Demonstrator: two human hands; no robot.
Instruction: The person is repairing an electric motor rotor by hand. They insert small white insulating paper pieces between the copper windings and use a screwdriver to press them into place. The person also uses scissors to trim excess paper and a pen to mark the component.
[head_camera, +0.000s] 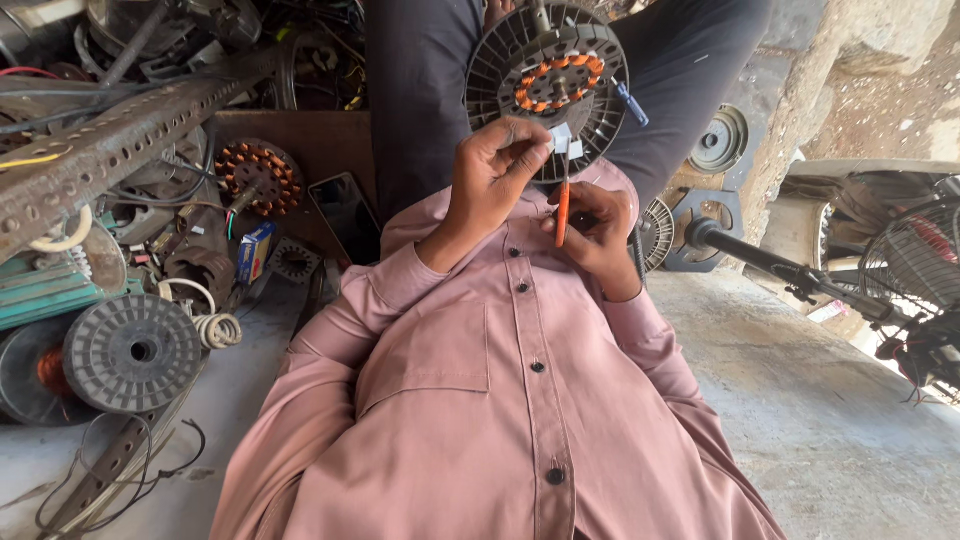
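Fingers of the left hand (495, 165) pinch a small white slip (562, 138) against the lower rim of a round grey fan motor (548, 80), while the right hand (598, 235) is clenched around an orange-handled tool (563, 212), probably pliers, whose long axis stands nearly upright, its tip pointing up at the same white slip. Both hands meet just below the motor, which rests on the lap between dark trouser legs (420, 90); the motor lies straight ahead of and just above the hands, its flat face with the ring of orange copper coils (557, 82) turned toward the camera. The left hand touches the rim, and the right sits a little lower, so only the tool's tip reaches it. A blue-handled bit (630, 103) sticks out at the motor's right edge. Farther left lie another wound coil (258, 172), a dark phone (347, 212), a grey spool (133, 352) and a perforated metal bar (120, 135); to the right, a fan stand (780, 268) crosses the concrete floor (830, 430).
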